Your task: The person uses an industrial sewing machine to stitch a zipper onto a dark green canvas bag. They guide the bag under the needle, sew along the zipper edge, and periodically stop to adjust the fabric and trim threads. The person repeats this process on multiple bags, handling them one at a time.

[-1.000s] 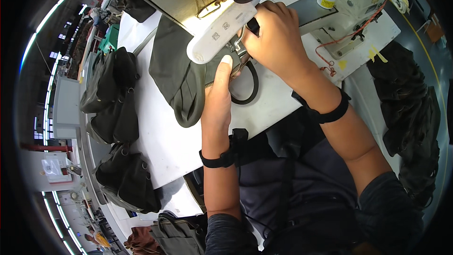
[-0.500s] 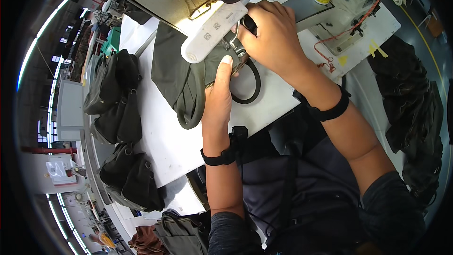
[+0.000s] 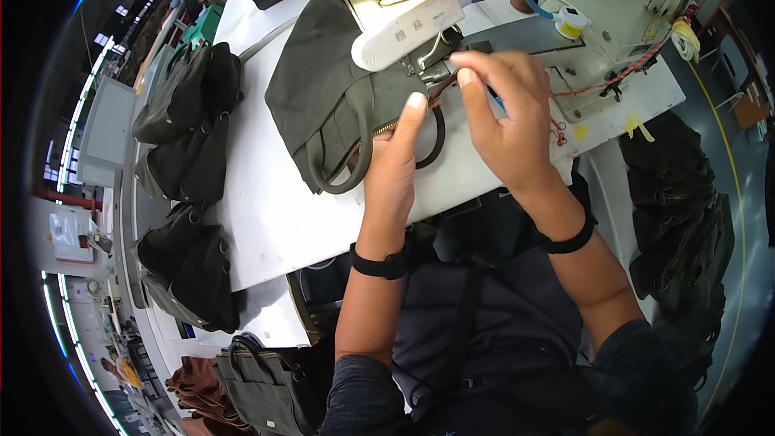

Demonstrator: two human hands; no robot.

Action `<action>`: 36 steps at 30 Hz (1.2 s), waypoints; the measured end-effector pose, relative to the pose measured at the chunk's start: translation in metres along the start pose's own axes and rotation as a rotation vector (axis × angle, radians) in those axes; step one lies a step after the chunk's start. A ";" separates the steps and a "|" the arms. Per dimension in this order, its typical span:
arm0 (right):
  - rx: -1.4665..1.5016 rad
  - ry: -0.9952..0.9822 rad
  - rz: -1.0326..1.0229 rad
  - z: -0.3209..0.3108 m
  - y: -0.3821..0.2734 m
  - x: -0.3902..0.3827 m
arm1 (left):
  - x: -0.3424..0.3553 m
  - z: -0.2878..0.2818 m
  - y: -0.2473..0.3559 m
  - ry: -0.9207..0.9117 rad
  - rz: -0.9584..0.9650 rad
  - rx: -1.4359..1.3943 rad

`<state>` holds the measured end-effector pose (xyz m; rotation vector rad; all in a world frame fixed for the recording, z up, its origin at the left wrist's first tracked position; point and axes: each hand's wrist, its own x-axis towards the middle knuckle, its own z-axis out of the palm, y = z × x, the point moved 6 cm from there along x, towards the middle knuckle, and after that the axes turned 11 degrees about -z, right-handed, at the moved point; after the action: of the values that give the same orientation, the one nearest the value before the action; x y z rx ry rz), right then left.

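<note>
My left hand (image 3: 391, 157) grips the edge of a dark olive bag (image 3: 311, 85) along its brass zipper (image 3: 383, 128), thumb on top. A fabric handle loops left of it, and a dark round handle (image 3: 440, 133) lies to its right. The bag lies under a sewing machine (image 3: 654, 16), by the presser foot (image 3: 429, 71) and below a white bar-shaped fixture (image 3: 404, 36). My right hand (image 3: 508, 121) is closed just right of the foot, index finger and thumb curled near each other; whatever they hold is too small or hidden to name.
Dark olive bags (image 3: 182, 113) line the left edge of the white worktable (image 3: 274, 250). More bags (image 3: 270, 387) and brown pieces (image 3: 194, 383) are at the bottom. A dark fabric pile (image 3: 670, 218) hangs at the right, near a chair (image 3: 726, 77). A person (image 3: 121, 371) sits in the left background.
My right hand has drawn down and right from beneath the white fixture, uncovering the metal foot. My left hand keeps its grip on the bag. The whole view has shifted somewhat.
</note>
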<state>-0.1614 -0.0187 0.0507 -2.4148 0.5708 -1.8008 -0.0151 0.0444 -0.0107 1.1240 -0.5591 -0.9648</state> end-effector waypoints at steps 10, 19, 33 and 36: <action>0.185 -0.195 0.310 0.032 -0.005 -0.001 | -0.022 -0.011 -0.015 0.115 -0.003 0.369; 0.305 -0.013 0.210 0.029 -0.009 -0.006 | -0.089 0.013 0.063 0.171 0.854 1.239; 0.373 -0.092 0.186 0.040 -0.030 -0.023 | -0.007 -0.005 0.077 0.016 0.234 0.864; 0.405 -0.136 0.235 0.045 -0.033 -0.023 | 0.013 -0.010 0.072 -0.065 0.119 0.712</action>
<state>-0.1166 0.0128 0.0252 -2.0805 0.4083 -1.4768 0.0252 0.0460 0.0516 1.6669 -1.0592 -0.7084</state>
